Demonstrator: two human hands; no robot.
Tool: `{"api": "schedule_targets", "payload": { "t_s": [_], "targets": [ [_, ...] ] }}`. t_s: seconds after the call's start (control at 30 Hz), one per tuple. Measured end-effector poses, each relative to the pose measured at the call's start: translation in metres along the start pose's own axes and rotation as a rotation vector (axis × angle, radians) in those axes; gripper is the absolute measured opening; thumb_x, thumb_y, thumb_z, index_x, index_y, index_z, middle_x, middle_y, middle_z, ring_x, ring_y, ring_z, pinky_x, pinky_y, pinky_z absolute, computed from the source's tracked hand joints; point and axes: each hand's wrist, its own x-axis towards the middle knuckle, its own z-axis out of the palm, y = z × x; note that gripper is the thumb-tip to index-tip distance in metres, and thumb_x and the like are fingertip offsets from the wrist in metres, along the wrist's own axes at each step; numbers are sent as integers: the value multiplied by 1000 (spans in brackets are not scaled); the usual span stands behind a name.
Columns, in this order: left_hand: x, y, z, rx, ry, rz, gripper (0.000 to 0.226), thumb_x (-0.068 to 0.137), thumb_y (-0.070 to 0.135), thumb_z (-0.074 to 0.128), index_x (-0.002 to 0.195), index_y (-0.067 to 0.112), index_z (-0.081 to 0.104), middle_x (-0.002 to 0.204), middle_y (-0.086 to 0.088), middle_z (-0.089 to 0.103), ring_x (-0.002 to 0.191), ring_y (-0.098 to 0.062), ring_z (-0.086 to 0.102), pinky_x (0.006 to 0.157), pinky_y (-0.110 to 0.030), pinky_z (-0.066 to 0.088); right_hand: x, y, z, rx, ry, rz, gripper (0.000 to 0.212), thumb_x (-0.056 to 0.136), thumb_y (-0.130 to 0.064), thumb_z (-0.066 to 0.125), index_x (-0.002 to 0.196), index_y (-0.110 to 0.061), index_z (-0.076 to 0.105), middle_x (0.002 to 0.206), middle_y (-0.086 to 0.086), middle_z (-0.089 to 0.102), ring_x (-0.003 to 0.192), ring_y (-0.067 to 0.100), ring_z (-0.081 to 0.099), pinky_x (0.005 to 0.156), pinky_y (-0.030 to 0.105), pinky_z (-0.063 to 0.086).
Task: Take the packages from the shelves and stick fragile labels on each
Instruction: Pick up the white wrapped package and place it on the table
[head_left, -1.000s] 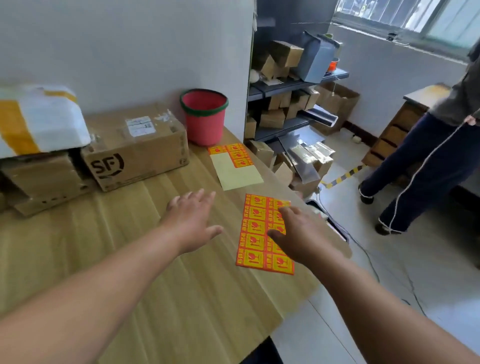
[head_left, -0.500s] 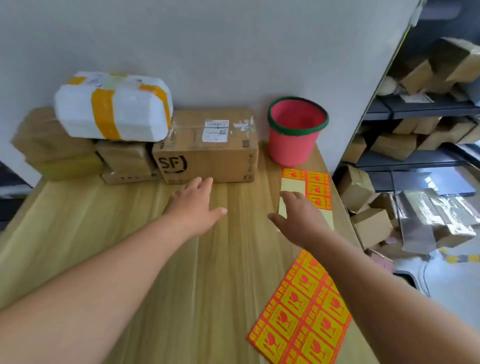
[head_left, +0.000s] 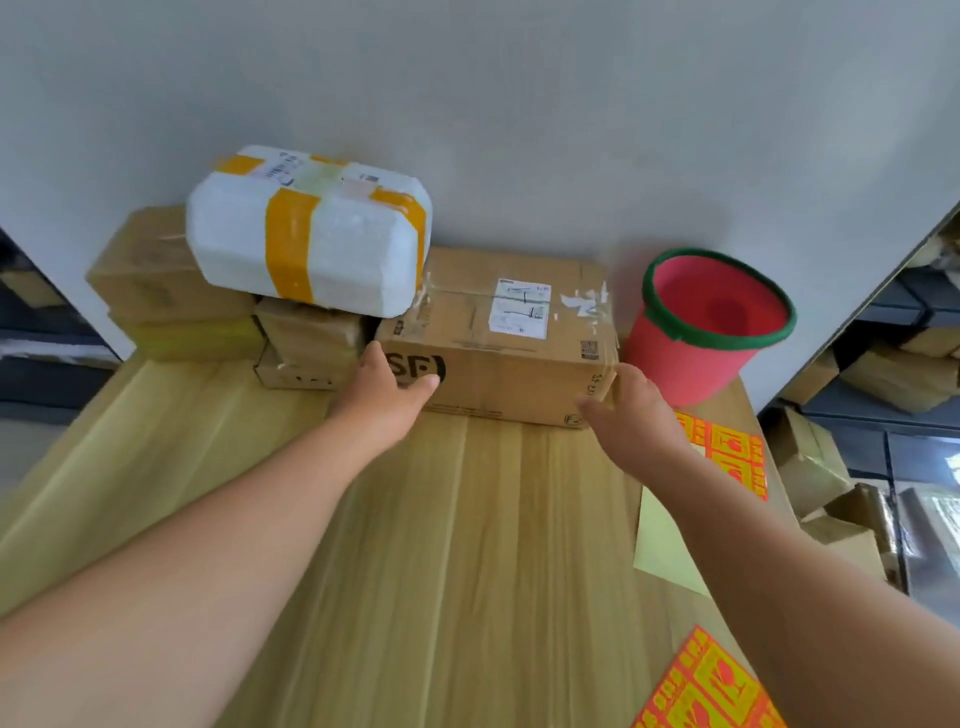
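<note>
Two bare arms stretched across a pale wooden table (head_left: 467, 545) toward the brown SF carton (head_left: 509, 332), set against the grey wall at the table's far edge. At its left front corner, the left hand (head_left: 384, 395), thumb spread over the printed logo, fingers straight and slipped out of sight past the carton's end. At the right front corner, the right hand (head_left: 631, 415), thumb out, fingers extended but smeared by motion blur; contact with the cardboard hard to confirm. Left of the carton, a white foam box (head_left: 311, 244) banded in orange tape, perched on smaller brown parcels (head_left: 171, 280) partly hidden beneath it. To the right, a red bucket (head_left: 711, 322) with a green rim. Half covered by the right forearm, a sheet of orange fragile labels (head_left: 732, 452) on yellow backing; a second label sheet (head_left: 711, 686) cut off by the lower edge. At the far right, shelves (head_left: 883, 364) of more packages, cropped by the frame.
</note>
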Motion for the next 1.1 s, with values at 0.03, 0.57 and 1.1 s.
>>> {"api": "schedule_targets", "payload": {
  "t_s": [0.03, 0.57, 1.1],
  "targets": [
    [8, 0, -2, -30, 4, -6, 83, 91, 52, 50, 151, 18, 5, 157, -4, 17, 140, -27, 28, 106, -42, 33, 8, -4, 4, 10, 16, 10, 56, 90, -43, 55, 136, -15, 41, 133, 9, 51, 112, 30, 54, 79, 34, 42],
    [88, -16, 8, -519, -11, -39, 78, 86, 59, 51, 148, 21, 21, 151, 2, 32, 136, -23, 35, 103, -41, 34, 56, -48, 40, -10, 302, 80, 71, 89, -39, 59, 147, -11, 29, 156, 9, 18, 140, 31, 23, 112, 46, 28],
    [94, -83, -97, -428, 825, 58, 72, 74, 59, 62, 120, 8, 41, 116, -4, 43, 109, -24, 44, 88, -33, 40, 56, -202, 98, 395, -7, -177, 79, 90, -57, 50, 151, -16, 21, 153, 2, 31, 137, 23, 35, 104, 40, 34]
  ]
}}
